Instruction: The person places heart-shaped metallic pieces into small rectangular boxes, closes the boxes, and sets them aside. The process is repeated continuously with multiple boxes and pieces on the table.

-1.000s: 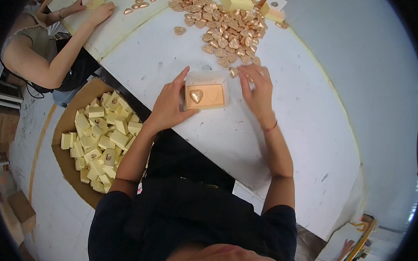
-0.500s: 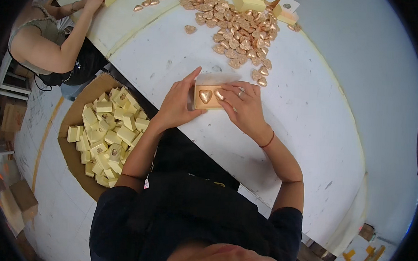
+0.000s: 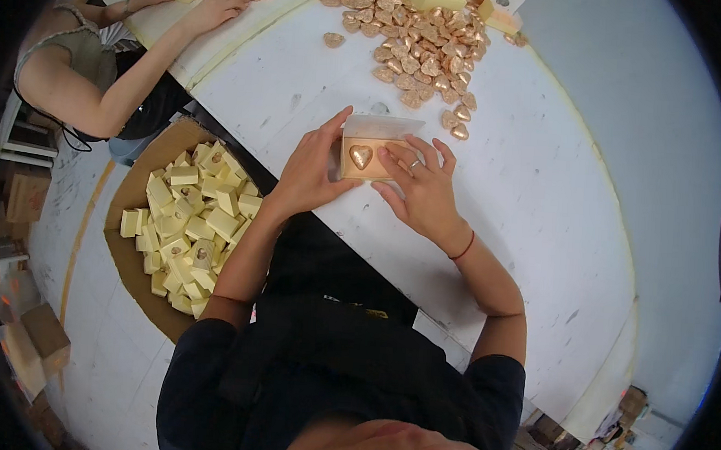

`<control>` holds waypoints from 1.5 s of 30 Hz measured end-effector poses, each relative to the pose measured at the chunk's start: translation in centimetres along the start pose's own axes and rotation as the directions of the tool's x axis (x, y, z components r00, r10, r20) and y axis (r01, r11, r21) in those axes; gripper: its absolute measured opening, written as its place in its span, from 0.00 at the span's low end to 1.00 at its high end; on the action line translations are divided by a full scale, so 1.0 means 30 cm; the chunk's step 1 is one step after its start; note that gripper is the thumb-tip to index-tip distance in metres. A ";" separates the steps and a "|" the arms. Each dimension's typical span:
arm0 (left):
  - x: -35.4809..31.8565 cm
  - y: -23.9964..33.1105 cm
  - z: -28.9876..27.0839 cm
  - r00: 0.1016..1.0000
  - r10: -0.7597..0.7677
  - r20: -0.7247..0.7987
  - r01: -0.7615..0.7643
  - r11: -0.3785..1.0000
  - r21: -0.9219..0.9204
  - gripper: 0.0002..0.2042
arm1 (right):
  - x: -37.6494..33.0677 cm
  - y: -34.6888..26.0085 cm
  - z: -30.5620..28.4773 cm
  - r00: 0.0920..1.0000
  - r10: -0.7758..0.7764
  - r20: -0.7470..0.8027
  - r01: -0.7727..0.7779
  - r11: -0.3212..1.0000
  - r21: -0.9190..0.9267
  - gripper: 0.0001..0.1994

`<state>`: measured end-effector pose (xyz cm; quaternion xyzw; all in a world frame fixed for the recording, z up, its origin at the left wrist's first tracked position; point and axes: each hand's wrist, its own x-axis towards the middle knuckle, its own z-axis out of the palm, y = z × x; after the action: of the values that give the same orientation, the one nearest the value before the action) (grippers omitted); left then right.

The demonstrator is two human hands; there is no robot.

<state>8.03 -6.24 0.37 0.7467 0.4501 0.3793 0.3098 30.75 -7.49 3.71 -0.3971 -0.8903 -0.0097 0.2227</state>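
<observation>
A small pale-yellow box (image 3: 352, 172) with a raised white lid flap (image 3: 382, 127) rests on the white table. In its left half lies a gold foil-wrapped heart (image 3: 360, 157). My left hand (image 3: 304, 176) grips the box's left side between thumb and fingers. Over the right half reaches my right hand (image 3: 426, 194), its fingers spread and a fingertip touching inside the box. Whatever lies beneath those fingers is hidden.
Several loose gold hearts (image 3: 425, 57) are heaped at the far side of the table. Closed yellow boxes (image 3: 200, 229) fill a cardboard carton (image 3: 133, 282) at left. A co-worker's hand (image 3: 215, 14) is near hearts at the upper left.
My right fingers have spread, and the heart held in them no longer shows. The lid flap stands more plainly in view. The co-worker's arm has stretched toward loose hearts.
</observation>
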 end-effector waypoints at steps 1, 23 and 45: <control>-0.002 -0.003 0.003 0.999 0.016 -0.042 -0.015 1.000 0.017 0.50 | -0.005 0.010 -0.001 1.000 -0.011 0.005 0.012 1.000 -0.011 0.19; 0.044 -0.007 0.064 0.986 -0.001 -0.164 -0.035 0.977 -0.211 0.09 | 0.008 0.089 0.061 0.988 0.149 0.041 -0.122 0.592 0.796 0.23; -0.017 -0.037 -0.010 0.947 0.322 0.014 -0.317 0.939 -0.136 0.19 | -0.001 0.134 0.050 0.991 -0.113 -0.071 0.133 0.869 0.477 0.26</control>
<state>7.16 -6.22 -0.51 0.7942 0.2913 0.4401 0.3010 33.06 -4.46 1.71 -0.2716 -0.8836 0.1892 0.3311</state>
